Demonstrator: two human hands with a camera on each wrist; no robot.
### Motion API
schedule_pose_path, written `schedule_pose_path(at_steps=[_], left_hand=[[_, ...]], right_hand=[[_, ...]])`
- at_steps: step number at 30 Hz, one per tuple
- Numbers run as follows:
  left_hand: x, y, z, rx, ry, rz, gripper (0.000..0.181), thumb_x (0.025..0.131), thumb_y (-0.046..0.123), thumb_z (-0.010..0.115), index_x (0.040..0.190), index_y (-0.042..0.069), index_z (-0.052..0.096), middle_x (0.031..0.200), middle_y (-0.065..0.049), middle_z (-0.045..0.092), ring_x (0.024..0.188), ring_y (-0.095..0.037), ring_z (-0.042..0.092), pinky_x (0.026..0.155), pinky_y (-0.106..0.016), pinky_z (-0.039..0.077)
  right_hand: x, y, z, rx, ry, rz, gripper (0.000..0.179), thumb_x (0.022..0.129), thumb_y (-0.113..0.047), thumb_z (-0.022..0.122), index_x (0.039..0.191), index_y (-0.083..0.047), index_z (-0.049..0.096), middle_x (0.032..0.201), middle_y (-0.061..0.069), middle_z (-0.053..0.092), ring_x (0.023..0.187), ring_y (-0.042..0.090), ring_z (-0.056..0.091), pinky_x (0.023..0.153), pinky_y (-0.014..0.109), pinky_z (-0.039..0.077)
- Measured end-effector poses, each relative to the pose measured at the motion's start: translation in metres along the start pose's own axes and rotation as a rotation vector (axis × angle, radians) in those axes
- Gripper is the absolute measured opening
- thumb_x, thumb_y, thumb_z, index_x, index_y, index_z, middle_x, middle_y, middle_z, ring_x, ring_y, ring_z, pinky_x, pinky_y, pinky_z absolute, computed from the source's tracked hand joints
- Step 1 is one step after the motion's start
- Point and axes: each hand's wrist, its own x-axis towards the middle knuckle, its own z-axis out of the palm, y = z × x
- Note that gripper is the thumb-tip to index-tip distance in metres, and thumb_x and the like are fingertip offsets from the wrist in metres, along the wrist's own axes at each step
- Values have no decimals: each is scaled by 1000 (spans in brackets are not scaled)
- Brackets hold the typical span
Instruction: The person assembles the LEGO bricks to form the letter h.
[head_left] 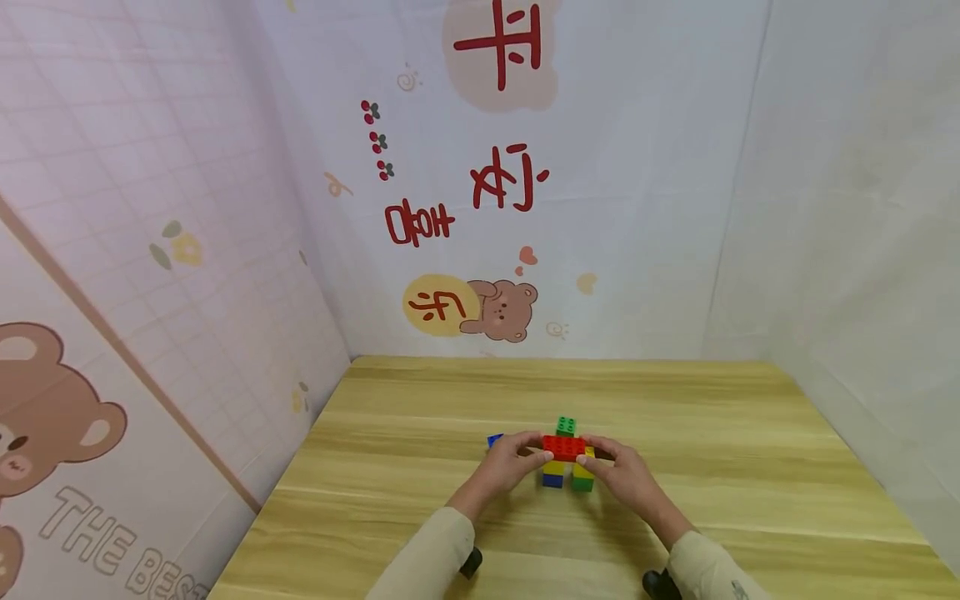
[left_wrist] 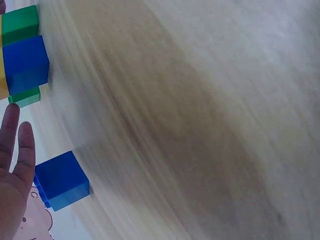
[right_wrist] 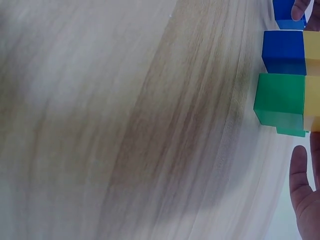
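A long red brick (head_left: 564, 447) spans two short stacks of toy bricks. The left stack has a yellow brick (head_left: 553, 468) over a blue brick (head_left: 552, 481); the right one has yellow over a green brick (head_left: 582, 484). My left hand (head_left: 517, 462) pinches the red brick's left end between thumb and fingers. At the other end, my right hand (head_left: 618, 471) pinches it too. Whether the red brick is fully seated cannot be told. In the wrist views, some fingers of the left hand (left_wrist: 15, 185) and right hand (right_wrist: 306, 200) extend beside the stacks.
Behind the stacks stands another green brick (head_left: 566, 426). A loose blue brick (left_wrist: 62, 180) lies left of them, partly hidden by the left hand in the head view. The wooden table (head_left: 420, 408) meets a printed cloth wall (head_left: 637, 208) at the back.
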Motion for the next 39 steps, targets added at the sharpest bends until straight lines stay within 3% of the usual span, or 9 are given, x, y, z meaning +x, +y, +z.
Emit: schedule_pose_path(at_steps=[8, 15, 24, 28, 34, 39], left_hand=[[-1, 8, -2, 3, -11, -20, 37, 94, 43, 68, 123, 21, 68, 113, 10, 67, 101, -14, 61, 83, -37, 54], [-2, 10, -2, -3, -9, -2, 33, 94, 39, 68, 121, 19, 68, 111, 6, 67, 100, -16, 62, 80, -37, 54], [-7, 12, -5, 46, -21, -22, 48, 93, 43, 69, 132, 16, 62, 119, -1, 65, 103, -19, 60, 84, -41, 53], [-8, 12, -11, 44, -26, -11, 50, 94, 43, 67, 136, 15, 60, 122, 0, 64, 106, -19, 60, 88, -41, 52], [-9, 8, -23, 56, 4, 46, 40, 98, 29, 63, 135, 14, 60, 125, -7, 64, 109, -23, 61, 91, -43, 51], [-13, 7, -39, 26, 48, 41, 39, 100, 28, 62, 135, 13, 60, 127, -11, 62, 112, -24, 60, 91, -42, 52]], right_hand=[[-1, -1, -1, 4, 16, 17, 46, 94, -30, 70, 132, -6, 63, 131, 14, 62, 119, 36, 57, 96, 53, 48], [-2, 2, -3, 17, 25, -5, 46, 93, -28, 71, 132, -4, 62, 132, 17, 60, 117, 37, 58, 92, 48, 52], [-9, 4, -11, 2, 29, 0, 49, 96, -28, 68, 136, -1, 58, 134, 20, 58, 119, 37, 58, 91, 46, 53], [-12, 4, -14, 5, 35, -2, 48, 96, -28, 67, 136, -1, 58, 134, 20, 58, 119, 37, 57, 92, 47, 52], [-13, 6, -14, 19, 40, -14, 43, 98, -24, 65, 135, -2, 59, 135, 18, 58, 119, 36, 57, 93, 47, 51], [-13, 4, -13, 35, 50, 3, 39, 99, -18, 63, 134, -2, 59, 136, 19, 57, 119, 35, 57, 93, 46, 51]])
